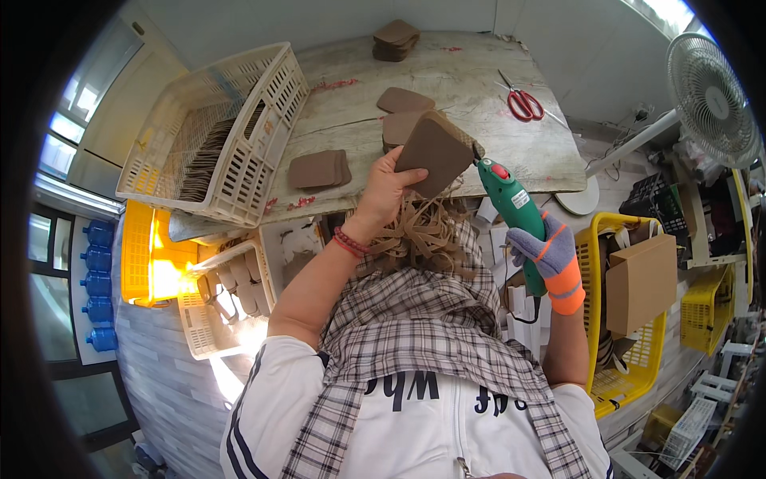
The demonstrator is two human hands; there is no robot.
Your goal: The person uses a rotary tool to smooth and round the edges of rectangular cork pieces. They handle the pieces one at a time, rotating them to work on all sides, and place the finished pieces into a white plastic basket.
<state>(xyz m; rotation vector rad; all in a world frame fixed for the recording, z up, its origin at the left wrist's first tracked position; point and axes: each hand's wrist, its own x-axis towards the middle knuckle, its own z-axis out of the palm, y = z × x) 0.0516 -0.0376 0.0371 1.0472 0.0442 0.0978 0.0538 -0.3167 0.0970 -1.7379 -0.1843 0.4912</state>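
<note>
My left hand point(386, 190), with a red beaded bracelet at the wrist, grips a flat brown pad point(437, 156) with rounded corners by its near left side. My right hand point(549, 254), in a grey and orange glove, is wrapped round a green corded electric cutter point(511, 198) with a red button. The cutter's dark tip meets the right edge of the pad. Curled brown strips point(419, 231) lie heaped on my lap below the pad. More brown pads point(399, 128) lie on the table behind the held one, partly hidden by it.
On the worn table point(471, 72) are a short pad stack point(319, 169), a taller stack point(395, 40) and red-handled scissors point(524, 105). A white crate point(254, 152) of pads stands left. A yellow basket point(592, 319) with a cardboard box point(641, 283) and a fan point(710, 100) stand right.
</note>
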